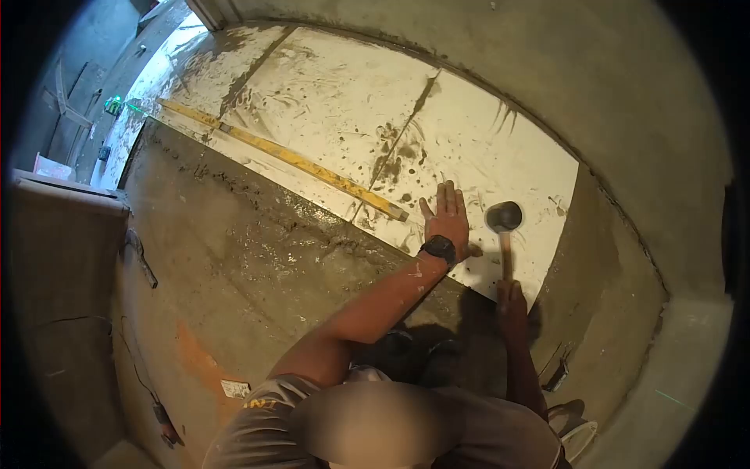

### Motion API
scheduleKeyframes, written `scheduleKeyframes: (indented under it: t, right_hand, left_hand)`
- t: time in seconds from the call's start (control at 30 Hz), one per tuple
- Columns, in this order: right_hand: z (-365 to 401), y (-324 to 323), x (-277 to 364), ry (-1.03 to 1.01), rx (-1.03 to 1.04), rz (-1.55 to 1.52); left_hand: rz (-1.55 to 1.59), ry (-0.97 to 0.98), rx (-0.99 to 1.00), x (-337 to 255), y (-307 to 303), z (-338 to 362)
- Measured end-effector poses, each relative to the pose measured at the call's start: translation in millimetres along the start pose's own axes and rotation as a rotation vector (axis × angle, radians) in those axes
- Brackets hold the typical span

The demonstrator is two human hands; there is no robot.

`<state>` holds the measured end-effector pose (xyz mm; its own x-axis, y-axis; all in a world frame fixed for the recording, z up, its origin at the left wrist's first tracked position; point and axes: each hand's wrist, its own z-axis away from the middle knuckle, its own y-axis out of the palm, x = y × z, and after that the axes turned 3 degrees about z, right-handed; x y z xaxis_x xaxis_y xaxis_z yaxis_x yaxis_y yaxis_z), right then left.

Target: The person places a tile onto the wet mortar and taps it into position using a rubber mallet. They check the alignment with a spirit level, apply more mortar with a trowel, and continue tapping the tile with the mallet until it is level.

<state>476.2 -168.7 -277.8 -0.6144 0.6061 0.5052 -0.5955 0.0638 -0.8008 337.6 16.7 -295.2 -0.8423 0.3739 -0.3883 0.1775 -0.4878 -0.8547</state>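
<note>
Much of the right hand (pixel 512 301) sits in deep shadow, so its fingers are hard to make out, yet it is plainly wrapped around the wooden handle of a mallet (pixel 505 234). Dark shapes near the person's body are too dim to identify. The mallet's long axis runs near to far, with its black head at the far end over a white tile (pixel 469 148); whether the head touches the tile cannot be told. Just left of it, the left hand (pixel 447 217) lies flat on the same tile, fingers stretched out and pointing far, with a watch (pixel 439 248) on the wrist. A yellow level (pixel 289 156) lies slantwise across the smeared tiles. Wet grey mortar (pixel 234 258) spreads to the near left, and bare concrete walls (pixel 625 117) surround the floor.
</note>
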Motion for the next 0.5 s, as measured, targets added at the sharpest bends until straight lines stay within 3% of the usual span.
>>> scheduleKeyframes:
  t: [0.1, 0.3, 0.37, 0.43, 0.5]
  right_hand:
    - [4, -6, 0, -0.091, -0.124, -0.114]
    - [53, -9, -14, -0.050, -0.229, -0.293]
    - [62, 2, -24, -0.053, -0.308, -0.512]
    - [60, 1, -31, -0.107, -0.208, -0.416]
    - [47, 16, -47, 0.009, -0.006, 0.037]
  left_hand:
    - [-0.028, -0.015, 0.023, 3, -7, -1]
    - [-0.051, 0.013, 0.022, 4, -11, 5]
    - [-0.054, 0.015, 0.008, 6, -7, 3]
    - [-0.050, 0.022, 0.004, 6, -4, 3]
    - [-0.072, 0.015, 0.013, 5, -4, 1]
